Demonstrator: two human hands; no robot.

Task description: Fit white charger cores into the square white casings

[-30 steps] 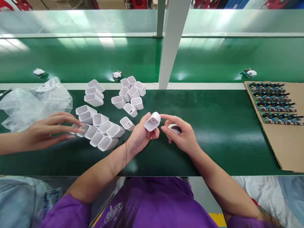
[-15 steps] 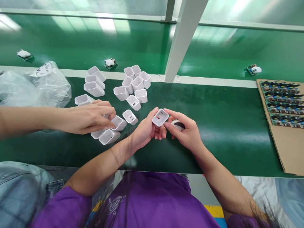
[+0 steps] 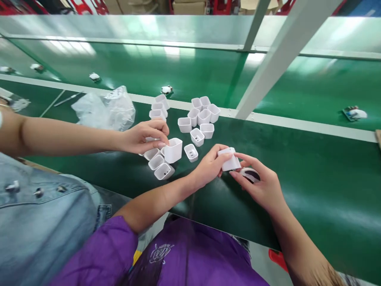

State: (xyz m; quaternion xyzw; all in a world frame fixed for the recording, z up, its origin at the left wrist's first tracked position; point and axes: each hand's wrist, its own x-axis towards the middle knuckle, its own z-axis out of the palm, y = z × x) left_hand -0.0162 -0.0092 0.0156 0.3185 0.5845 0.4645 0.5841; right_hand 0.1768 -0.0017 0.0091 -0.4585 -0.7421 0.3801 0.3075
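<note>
My left hand [image 3: 210, 163] is closed around a white plastic charger housing [image 3: 228, 159], its outer side now facing up. My right hand [image 3: 263, 180] touches the housing's right edge with its index fingertip, the thumb just below. Against the right palm it keeps a rounded white thing with a dark middle [image 3: 250, 174], partly covered by the fingers; its kind I cannot make out. To the left, a single housing [image 3: 191, 153] with slots inside stands open end up. A cluster of similar white housings [image 3: 204, 116] stands behind it.
From the left, a co-worker's hand [image 3: 145, 136] holds a tilted housing [image 3: 173, 151] above more housings [image 3: 163, 171]. Clear plastic bags [image 3: 110, 109] lie behind that arm. A slanted post [image 3: 276, 59] rises at the bench's back edge. Small circuit boards [image 3: 167, 90] sit beyond it.
My view has swung left. The housing in my left hand has turned from showing its open end to showing its outer side. The co-worker's hand has lifted a housing.
</note>
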